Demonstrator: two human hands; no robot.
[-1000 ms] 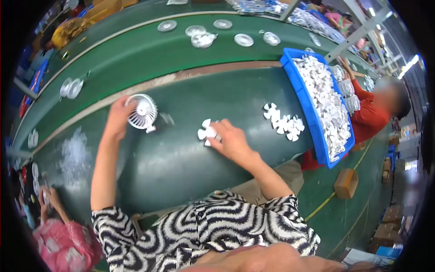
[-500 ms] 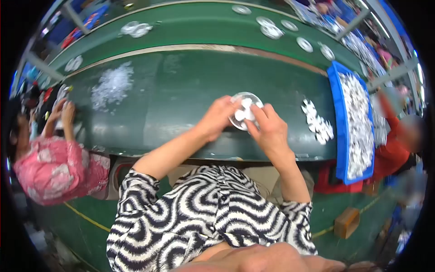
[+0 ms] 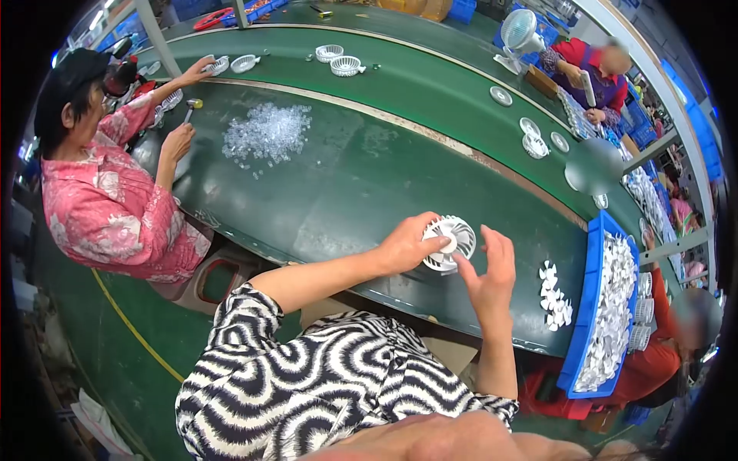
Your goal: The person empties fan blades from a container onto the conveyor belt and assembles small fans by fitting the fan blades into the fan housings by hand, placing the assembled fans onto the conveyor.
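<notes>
a white slatted fan housing (image 3: 457, 229) is held over the near part of the green counter (image 3: 346, 184), its left rim clasped by the left hand (image 3: 403, 246), whose thumb is laid across the face. the right hand (image 3: 492, 273) is held at the other side with fingers spread and thumb close to the rim; contact cannot be told, and nothing else is seen in that grip. as the weight seems to be borne by the left grip alone, the housing could be tipped or dropped if that thumb slipped, and slats might be bent by squeezing. to the right, loose white fan blades (image 3: 559, 311) are strewn between the right hand and a blue bin (image 3: 590, 269), heaped with more blades, by which that end of the counter is blocked. farther left, clear plastic pieces (image 3: 269, 132) are piled.
</notes>
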